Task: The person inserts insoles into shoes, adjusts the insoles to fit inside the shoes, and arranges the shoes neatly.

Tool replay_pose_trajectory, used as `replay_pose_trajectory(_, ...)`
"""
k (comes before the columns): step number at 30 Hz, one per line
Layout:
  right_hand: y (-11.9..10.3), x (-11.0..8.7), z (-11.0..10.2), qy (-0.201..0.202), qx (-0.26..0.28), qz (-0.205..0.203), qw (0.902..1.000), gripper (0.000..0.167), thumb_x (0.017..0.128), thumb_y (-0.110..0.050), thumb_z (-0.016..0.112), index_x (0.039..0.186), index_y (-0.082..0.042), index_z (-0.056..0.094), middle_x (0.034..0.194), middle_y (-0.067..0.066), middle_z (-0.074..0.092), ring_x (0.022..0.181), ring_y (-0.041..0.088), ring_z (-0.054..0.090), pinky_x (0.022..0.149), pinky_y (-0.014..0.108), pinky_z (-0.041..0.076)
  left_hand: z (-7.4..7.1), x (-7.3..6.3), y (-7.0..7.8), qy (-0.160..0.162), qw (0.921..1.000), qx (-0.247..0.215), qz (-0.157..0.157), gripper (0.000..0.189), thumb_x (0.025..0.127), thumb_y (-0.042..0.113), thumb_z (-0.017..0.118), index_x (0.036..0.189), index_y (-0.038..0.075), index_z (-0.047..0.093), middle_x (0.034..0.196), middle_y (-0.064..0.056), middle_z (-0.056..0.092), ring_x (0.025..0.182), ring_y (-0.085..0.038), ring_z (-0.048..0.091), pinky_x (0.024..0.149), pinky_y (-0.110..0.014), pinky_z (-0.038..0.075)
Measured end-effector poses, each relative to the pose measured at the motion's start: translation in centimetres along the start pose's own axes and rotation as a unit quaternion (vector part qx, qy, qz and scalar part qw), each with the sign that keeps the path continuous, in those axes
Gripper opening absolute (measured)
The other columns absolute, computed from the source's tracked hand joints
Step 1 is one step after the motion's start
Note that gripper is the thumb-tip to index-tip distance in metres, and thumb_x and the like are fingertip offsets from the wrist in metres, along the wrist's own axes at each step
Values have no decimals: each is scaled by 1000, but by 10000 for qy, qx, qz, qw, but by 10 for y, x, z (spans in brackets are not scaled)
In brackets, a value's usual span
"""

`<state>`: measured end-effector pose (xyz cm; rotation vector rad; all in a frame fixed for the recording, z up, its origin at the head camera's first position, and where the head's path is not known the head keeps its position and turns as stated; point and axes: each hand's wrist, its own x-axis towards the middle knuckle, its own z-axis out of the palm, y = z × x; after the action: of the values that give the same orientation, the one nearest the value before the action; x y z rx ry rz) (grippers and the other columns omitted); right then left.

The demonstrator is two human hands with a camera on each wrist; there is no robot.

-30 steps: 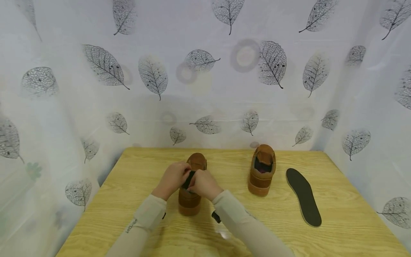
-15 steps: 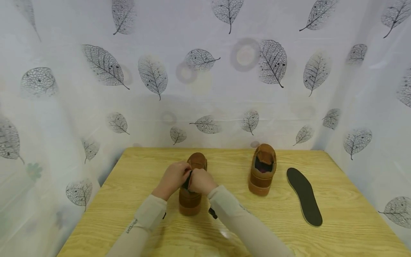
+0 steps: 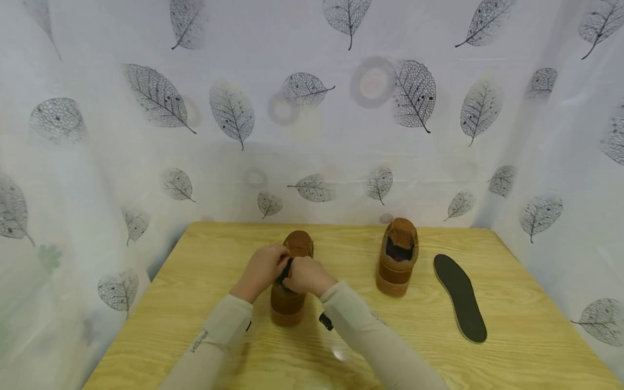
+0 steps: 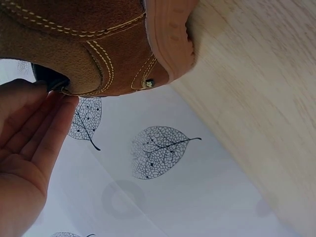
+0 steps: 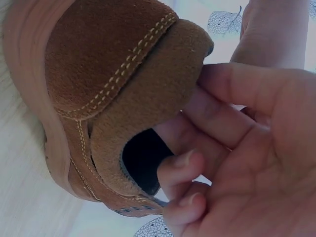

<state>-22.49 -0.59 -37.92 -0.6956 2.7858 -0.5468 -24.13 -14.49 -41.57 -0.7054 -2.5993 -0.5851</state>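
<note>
The shoe [image 3: 287, 310] is set just below the centre of the frame on the table [image 3: 209, 257], toe pointed away, and in its mouth a dark piece [image 3: 285, 271] is seen, judged to be an insole. By the left hand [image 3: 261, 271] the dark piece is pinched between thumb and fingers. The right hand [image 3: 309, 276] is placed at the mouth with its last two fingers curled; whether anything is gripped cannot be told, since its foremost fingertips are hidden behind the collar [image 5: 143, 89].

For a neat fit, the dark piece is best fed toward the toe with its edges level, while the collar is kept clear so that the suede is not dragged inward. A crease under the heel seems the chief risk; the back end is better pressed down last and smoothed from the middle outward. At right of the frame, the insole [image 3: 460, 298] and other shoe [image 3: 394, 277] can be left alone meanwhile.
</note>
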Motion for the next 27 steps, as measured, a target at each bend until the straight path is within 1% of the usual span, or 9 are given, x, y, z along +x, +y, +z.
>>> replay_pose_trajectory(4,-3,2,-1,-254,-241,174,9992,39,99,-24,51,61,-12,55,58,0,52,56,15,51,60,33,45,-1,1,-1,-137,9999,-1,-52,3,88,3,68,87,0,68,86,-8,67,75,-24,64,68,-35,53)
replay_pose_trajectory(7,-4,5,3,-516,-310,325,9977,40,102,-28,43,73,-9,62,71,5,60,67,19,57,71,37,48,-2,1,-2,-129,9999,14,-18,5,89,4,67,88,-1,68,87,-9,67,76,-24,65,68,-36,54)
replay_pose_trajectory(10,-4,6,9,-728,-535,380,9952,43,104,-28,38,72,-9,61,79,6,61,76,19,58,83,40,48,-2,0,-2,-87,9999,57,28,4,87,3,68,88,-1,68,86,-9,68,75,-24,65,67,-35,54)
replay_pose_trajectory(14,-4,6,14,-820,-686,429,9933,48,104,-28,35,65,-11,56,74,4,58,78,20,57,96,48,44,-1,0,-1,-77,10000,33,23,4,86,2,70,89,0,69,86,-8,68,74,-23,65,66,-34,54)
replay_pose_trajectory(16,-2,5,15,-695,-664,353,9947,48,104,-28,36,63,-11,56,70,5,57,73,20,57,91,48,46,-1,0,0,-32,10000,1,17,4,85,1,70,89,0,69,85,-9,67,73,-24,65,66,-35,54)
replay_pose_trajectory(18,-1,3,15,-417,-779,181,9959,48,104,-28,38,65,-10,59,69,5,58,71,22,58,86,47,48,-1,0,0,-30,10000,-26,-9,4,85,0,70,89,0,69,86,-10,67,74,-24,65,66,-35,54)
replay_pose_trajectory(22,3,0,16,255,-1106,-216,9933,47,103,-29,42,62,-12,59,68,5,61,76,29,62,77,46,48,-2,0,0,-36,10000,-64,-55,4,85,-1,69,89,1,69,86,-10,67,74,-24,65,66,-35,54)
replay_pose_trajectory(24,3,0,16,380,-1221,-296,9913,49,103,-30,42,58,-14,55,63,3,58,77,29,62,77,47,47,-2,-1,0,-42,9999,-69,-59,4,86,-1,68,89,1,69,86,-10,68,74,-24,65,67,-35,54)
replay_pose_trajectory(27,4,-1,16,450,-1365,-356,9890,50,103,-30,42,57,-14,55,66,5,61,77,29,63,76,46,47,-2,-1,-1,-61,9999,-73,-59,4,86,0,69,90,1,69,87,-9,68,75,-24,65,67,-35,54)
